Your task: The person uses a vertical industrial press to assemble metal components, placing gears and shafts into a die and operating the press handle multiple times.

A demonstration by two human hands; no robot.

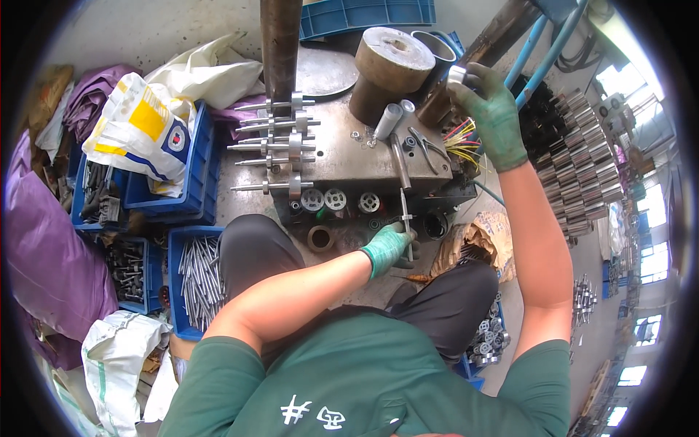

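Observation:
My left hand (389, 247), in a green glove, is closed around a thin metal shaft (405, 207) with a small collar, held upright in front of the bench edge. My right hand (495, 116), gloved too, is raised at the right of the bench with its fingers closed on a short pale metal sleeve (456, 76). Between the hands, a grey metal cylinder (389, 121) and a metal bar (400, 162) rest on the steel bench (338, 156). Pliers (431, 151) lie beside them, near small rings (357, 136).
Shafts with round metal cores (295, 146) line the bench's left side, beside a thick post (280, 51). A heavy round block (393, 58) stands behind. Blue crates, one full of metal rods (200, 273), sit at left. Stacked metal cylinders (579, 160) and coloured wires (462, 138) are at right.

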